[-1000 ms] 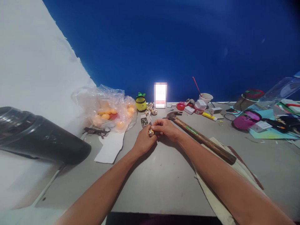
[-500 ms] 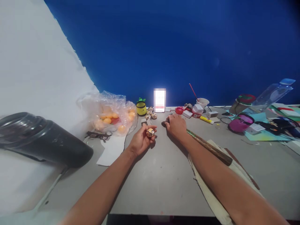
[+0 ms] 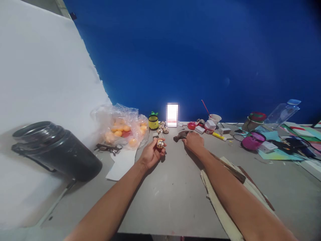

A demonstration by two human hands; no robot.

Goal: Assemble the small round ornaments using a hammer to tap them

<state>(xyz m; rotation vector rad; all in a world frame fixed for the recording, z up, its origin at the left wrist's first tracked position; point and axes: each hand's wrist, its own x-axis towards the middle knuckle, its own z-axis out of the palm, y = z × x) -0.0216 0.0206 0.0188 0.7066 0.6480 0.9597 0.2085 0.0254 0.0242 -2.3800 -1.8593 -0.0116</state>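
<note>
My left hand (image 3: 151, 154) is closed around a shiny gold ball (image 3: 160, 144) with dark patches, held at the fingertips above the grey table. Between the fingers and the far wall, several similar gold balls (image 3: 163, 129) lie in a cluster. My right hand (image 3: 194, 143) grips a hammer (image 3: 181, 135) close to its dark metal head. The hammer's wooden handle (image 3: 235, 172) runs back beneath my right forearm, over a folded cream cloth (image 3: 213, 197).
At left stand a dark flask (image 3: 67, 150), eyeglasses (image 3: 107, 148) and a plastic bag (image 3: 125, 113) of orange balls. A yellow pot (image 3: 153, 122) and a bright screen (image 3: 172, 113) are by the blue wall. Rightward sit a paper cup (image 3: 215, 118), pink pouch (image 3: 252, 140) and clear bottle (image 3: 282, 113).
My right hand has shifted back from the hammer's head toward the handle, so more of the head shows. The view has tilted up slightly. My left hand still holds the ball, now turned.
</note>
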